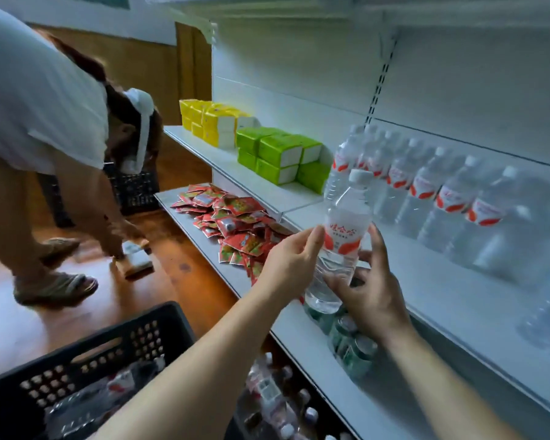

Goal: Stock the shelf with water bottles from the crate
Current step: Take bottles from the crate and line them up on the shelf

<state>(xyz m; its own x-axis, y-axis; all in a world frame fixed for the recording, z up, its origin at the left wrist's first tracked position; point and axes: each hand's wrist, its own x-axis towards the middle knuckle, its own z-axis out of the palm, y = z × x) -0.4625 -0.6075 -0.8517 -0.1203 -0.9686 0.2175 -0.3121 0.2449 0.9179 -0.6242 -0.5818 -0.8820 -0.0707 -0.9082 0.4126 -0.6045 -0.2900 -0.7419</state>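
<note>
A clear water bottle (343,236) with a white cap and a red-and-white label stands upright in the air before the white middle shelf (432,281). My left hand (291,262) grips its left side. My right hand (367,290) wraps its lower right side. A row of several like bottles (426,188) stands along the back of that shelf. At the bottom of the view, the black plastic crate (86,357) holds several more bottles (277,395) lying loose, partly hidden behind my forearms.
Green packs (280,157) and yellow packs (216,122) sit on the shelf further left. Red sachets (232,223) and green cans (353,344) lie on the lower shelf. Another person (45,122) bends over the wooden floor at left, near a second black crate (134,188).
</note>
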